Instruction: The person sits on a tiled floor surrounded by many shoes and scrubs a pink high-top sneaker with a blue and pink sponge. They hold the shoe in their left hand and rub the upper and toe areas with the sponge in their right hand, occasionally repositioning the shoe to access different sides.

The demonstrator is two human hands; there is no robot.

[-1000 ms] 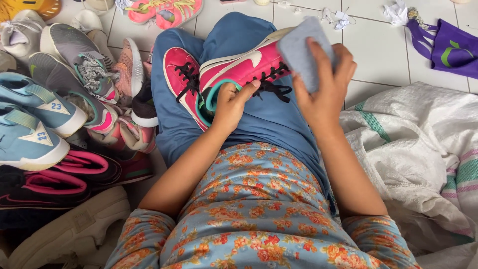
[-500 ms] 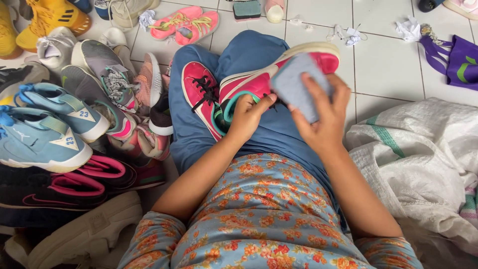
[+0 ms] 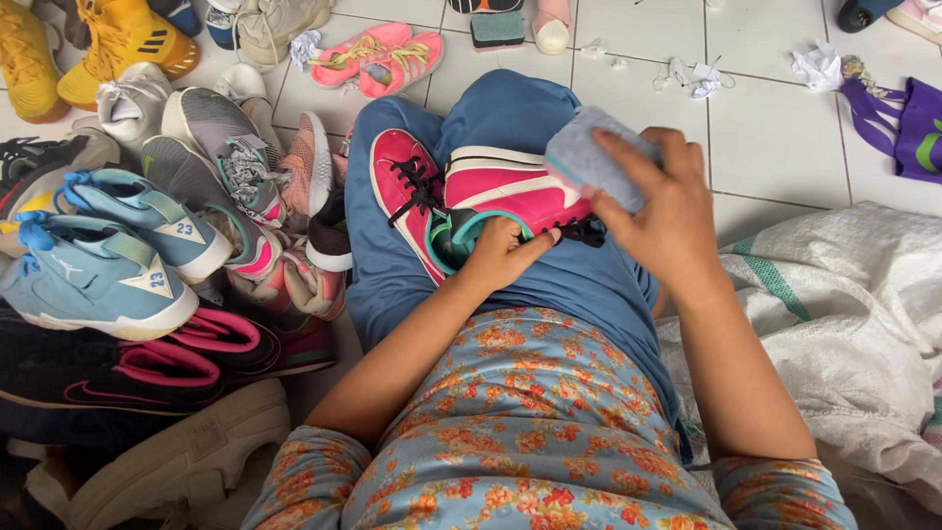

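Two pink shoes (image 3: 491, 191) lie on my lap at centre. My left hand (image 3: 500, 253) grips one shoe's collar, fingers curled inside. At 1 o'clock, my right hand (image 3: 667, 211) clamps a grey cloth (image 3: 589, 157) against the sole.

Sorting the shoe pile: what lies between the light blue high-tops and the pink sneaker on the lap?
In the head view, grey sneakers and a black-and-white shoe lie between the light blue high-tops and pink sneaker.

purple bag (image 3: 908, 128) upper right, white sack (image 3: 844, 324) right
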